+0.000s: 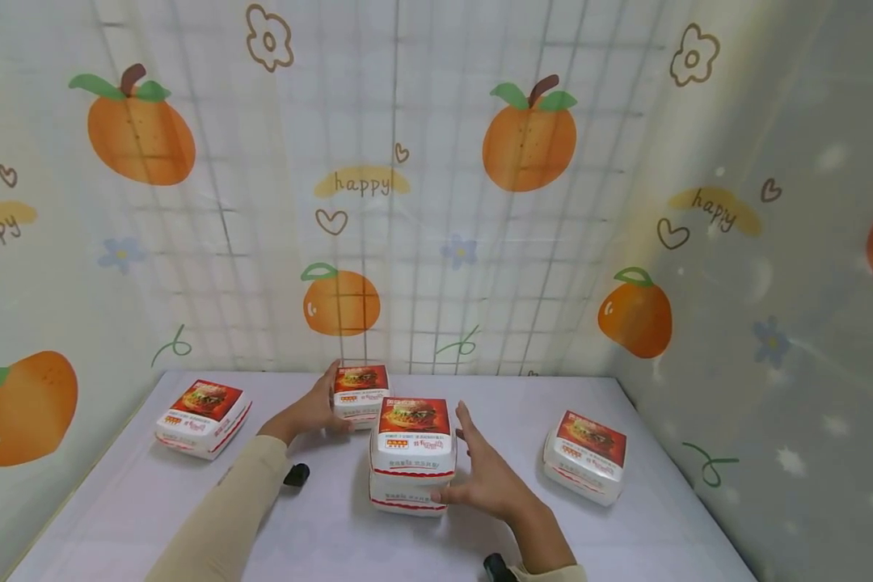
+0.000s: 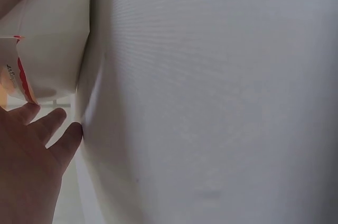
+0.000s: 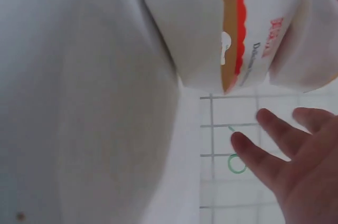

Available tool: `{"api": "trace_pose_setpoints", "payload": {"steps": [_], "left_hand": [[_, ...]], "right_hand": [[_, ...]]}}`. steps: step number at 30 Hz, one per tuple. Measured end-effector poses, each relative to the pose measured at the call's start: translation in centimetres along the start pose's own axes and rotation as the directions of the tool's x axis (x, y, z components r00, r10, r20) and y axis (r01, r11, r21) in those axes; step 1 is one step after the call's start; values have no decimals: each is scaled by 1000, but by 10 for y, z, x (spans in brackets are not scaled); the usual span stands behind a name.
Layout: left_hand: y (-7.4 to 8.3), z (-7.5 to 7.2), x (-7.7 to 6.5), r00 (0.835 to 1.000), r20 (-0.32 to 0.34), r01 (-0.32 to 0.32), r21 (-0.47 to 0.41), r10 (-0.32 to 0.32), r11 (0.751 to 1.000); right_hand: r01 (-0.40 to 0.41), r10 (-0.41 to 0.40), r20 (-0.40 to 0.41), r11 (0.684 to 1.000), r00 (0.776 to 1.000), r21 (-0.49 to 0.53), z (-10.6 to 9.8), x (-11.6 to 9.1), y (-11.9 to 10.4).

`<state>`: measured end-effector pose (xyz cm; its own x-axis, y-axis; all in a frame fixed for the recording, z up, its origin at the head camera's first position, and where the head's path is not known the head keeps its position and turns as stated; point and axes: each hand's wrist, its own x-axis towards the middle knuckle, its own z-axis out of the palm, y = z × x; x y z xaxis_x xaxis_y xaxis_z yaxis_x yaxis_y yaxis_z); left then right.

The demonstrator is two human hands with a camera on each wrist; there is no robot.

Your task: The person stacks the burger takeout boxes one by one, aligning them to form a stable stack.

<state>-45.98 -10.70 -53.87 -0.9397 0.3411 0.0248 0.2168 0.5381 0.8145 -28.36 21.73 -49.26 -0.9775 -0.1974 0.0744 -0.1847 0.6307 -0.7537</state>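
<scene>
Two white burger boxes are stacked in mid-table: an upper box with a red burger picture on its lid sits on a lower box. Beside the stack's right side is my right hand, its fingers straight and spread, thumb by the lower box's front corner. The right wrist view shows those fingers apart from the cardboard. Behind the stack and slightly left stands another burger box. My left hand reaches around its left side, thumb along the front; in the left wrist view the extended fingers are right at its edge.
One more burger box lies at the table's back left, and another lies at the right, turned at an angle. A curtain printed with oranges hangs right behind the white tabletop and along its sides.
</scene>
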Motion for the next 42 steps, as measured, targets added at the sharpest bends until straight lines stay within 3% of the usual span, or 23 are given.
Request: {"api": "trace_pose_setpoints", "payload": {"steps": [9, 15, 28, 42], "left_hand": [[5, 0, -1, 1000, -14, 19, 8, -19, 1000], [2, 0, -2, 998, -20, 57, 33, -56, 998], [-8, -4, -4, 998, -42, 56, 4, -56, 998], [12, -16, -22, 996, -83, 36, -97, -44, 995]], "right_hand": [[-28, 28, 86, 1000, 996, 0, 3, 3, 11], [-22, 22, 105, 1000, 994, 0, 5, 5, 17], [-1, 1, 127, 1000, 992, 3, 6, 10, 22], [49, -46, 118, 999, 992, -17, 8, 8, 22]]}}
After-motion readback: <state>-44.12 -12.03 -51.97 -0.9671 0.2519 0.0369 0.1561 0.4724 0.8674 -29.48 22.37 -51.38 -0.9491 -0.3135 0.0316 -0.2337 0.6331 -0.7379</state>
